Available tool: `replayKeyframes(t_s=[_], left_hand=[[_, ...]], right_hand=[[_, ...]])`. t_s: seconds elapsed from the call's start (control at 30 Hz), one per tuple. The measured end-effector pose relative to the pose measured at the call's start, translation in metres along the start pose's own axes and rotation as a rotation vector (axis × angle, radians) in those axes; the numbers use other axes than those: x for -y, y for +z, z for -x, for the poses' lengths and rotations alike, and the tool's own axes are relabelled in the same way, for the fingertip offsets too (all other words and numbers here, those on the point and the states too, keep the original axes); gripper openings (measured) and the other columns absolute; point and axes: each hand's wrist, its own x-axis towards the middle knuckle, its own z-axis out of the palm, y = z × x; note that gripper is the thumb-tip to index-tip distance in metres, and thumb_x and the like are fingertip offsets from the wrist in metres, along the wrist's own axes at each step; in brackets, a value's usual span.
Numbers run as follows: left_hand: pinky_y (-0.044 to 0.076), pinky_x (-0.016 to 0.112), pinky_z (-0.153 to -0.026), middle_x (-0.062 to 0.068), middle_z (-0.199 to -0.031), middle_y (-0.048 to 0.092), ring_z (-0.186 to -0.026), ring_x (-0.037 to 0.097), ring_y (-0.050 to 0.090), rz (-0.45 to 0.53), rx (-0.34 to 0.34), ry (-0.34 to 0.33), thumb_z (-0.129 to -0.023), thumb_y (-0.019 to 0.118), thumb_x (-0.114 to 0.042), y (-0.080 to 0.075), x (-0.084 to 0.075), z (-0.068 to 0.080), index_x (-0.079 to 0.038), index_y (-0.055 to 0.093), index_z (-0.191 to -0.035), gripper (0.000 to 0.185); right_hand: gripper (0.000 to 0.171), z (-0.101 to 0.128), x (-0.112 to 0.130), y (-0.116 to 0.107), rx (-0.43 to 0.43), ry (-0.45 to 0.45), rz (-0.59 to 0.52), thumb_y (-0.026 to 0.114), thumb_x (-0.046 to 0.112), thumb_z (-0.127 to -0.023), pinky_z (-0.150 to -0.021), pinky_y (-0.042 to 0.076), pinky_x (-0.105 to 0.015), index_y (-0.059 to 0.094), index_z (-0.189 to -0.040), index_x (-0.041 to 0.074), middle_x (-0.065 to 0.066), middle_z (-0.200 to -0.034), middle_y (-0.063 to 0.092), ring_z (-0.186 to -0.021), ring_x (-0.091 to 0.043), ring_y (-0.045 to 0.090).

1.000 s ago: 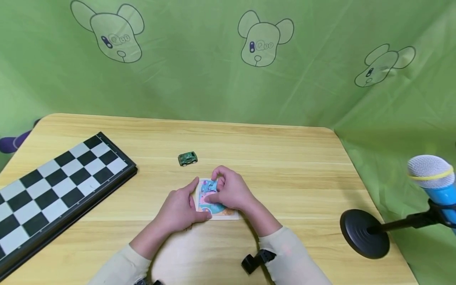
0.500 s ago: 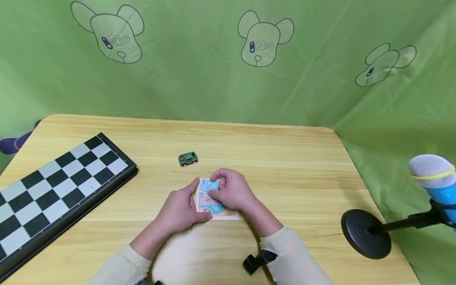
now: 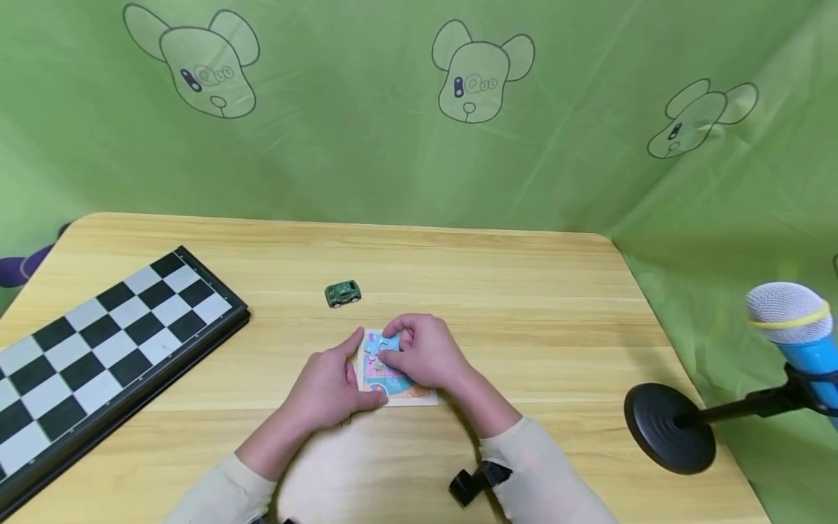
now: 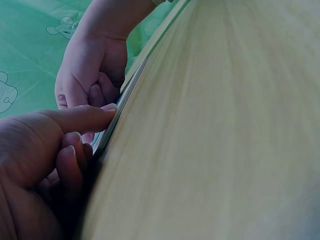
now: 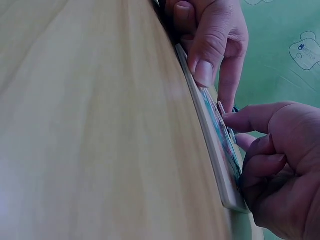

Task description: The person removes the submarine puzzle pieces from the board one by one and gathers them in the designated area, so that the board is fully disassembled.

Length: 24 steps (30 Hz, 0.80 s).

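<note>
Centre of the head view, a little below the middle: a small square jigsaw puzzle board with a blue and pink cartoon picture [image 3: 393, 378] lies flat on the light wooden table [image 3: 524, 306].

Your left hand [image 3: 327, 389] rests at the board's left edge, index finger stretched straight along that edge and thumb at the lower left corner; the other fingers curl loosely under. In the left wrist view the straight finger [image 4: 85, 117] touches the board's thin rim [image 4: 120, 112].

Your right hand [image 3: 425, 353] sits over the board's upper right part, fingers curled, tips pressing a blue puzzle piece [image 3: 385, 345] near the top edge. Whether the piece is pinched or only pushed down, you cannot tell from these views.

Upper left of the board, apart from it: a small green toy car [image 3: 343, 293]. Left edge of frame: a black-and-white folding chessboard [image 3: 98, 342]. Lower right: a round black stand base [image 3: 668, 429] carrying a blue microphone with a grey head [image 3: 795, 327]. Behind: green cloth with bear-head outlines [image 3: 366, 145].
</note>
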Motion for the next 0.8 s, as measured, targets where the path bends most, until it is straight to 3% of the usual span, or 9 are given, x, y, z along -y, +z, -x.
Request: replayKeyframes(t_s=[0.43, 0.67, 0.8], left_hand=[[0.043, 0.032, -0.043, 0.001, -0.059, 0.056, -0.043, 0.017, 0.053, 0.011, 0.008, -0.01, -0.069, 0.093, -0.028, 0.001, 0.001, 0.0, -0.002, 0.03, -0.156, 0.11], [0.044, 0.033, -0.045, 0.003, -0.06, 0.056, -0.043, 0.019, 0.053, 0.02, 0.013, -0.027, -0.069, 0.093, -0.027, 0.002, 0.001, -0.001, -0.003, 0.029, -0.157, 0.112], [0.044, 0.033, -0.046, 0.002, -0.059, 0.055, -0.043, 0.018, 0.053, 0.01, 0.007, -0.019, -0.069, 0.093, -0.027, 0.001, 0.0, 0.0, -0.002, 0.029, -0.156, 0.111]], right_hand=[[0.024, 0.015, -0.019, -0.03, 0.02, -0.15, -0.039, 0.083, 0.011, -0.082, -0.061, 0.044, -0.027, 0.071, -0.102, 0.008, 0.005, -0.055, 0.041, -0.049, -0.008, 0.036], [0.026, 0.021, -0.038, -0.052, -0.018, -0.159, -0.028, 0.083, 0.01, -0.081, -0.073, 0.049, -0.032, 0.071, -0.104, 0.007, 0.005, -0.058, 0.042, -0.053, -0.009, 0.038], [0.026, 0.022, -0.049, -0.064, -0.031, -0.148, -0.019, 0.083, 0.009, -0.082, -0.069, 0.048, -0.031, 0.071, -0.105, 0.008, 0.004, -0.059, 0.042, -0.054, -0.01, 0.038]])
